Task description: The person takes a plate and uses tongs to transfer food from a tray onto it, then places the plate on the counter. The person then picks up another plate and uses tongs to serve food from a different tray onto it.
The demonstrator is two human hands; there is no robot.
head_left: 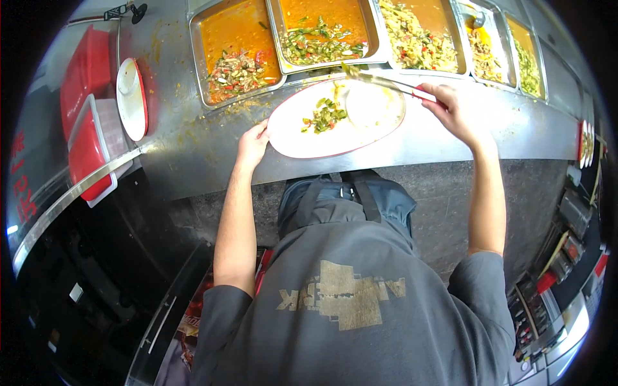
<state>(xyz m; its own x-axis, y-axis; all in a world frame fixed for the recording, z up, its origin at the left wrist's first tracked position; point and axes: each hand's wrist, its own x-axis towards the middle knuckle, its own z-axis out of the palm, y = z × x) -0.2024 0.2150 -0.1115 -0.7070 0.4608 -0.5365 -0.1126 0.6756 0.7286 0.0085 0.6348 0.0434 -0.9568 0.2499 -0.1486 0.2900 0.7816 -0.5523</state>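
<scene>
My left hand (253, 145) grips the left rim of a large white oval plate (290, 138) with a red edge. Chopped green vegetables (324, 116) lie on the plate beside a pale round mound (373, 106), washed out by glare. My right hand (454, 112) is closed on long metal serving tongs (386, 82) with a red and white grip. Their far end hangs over the plate's back edge, near some greenish food. Just beyond stands a metal tray (325, 38) of chopped greens in orange liquid.
More food trays line the back, including one with reddish chopped food (238, 71) and one with yellowish vegetables (421, 42). A ladle (477, 20) rests in another. At left are a red-rimmed white dish (132, 100) and red containers (87, 145). Food spills mark the steel counter (187, 164).
</scene>
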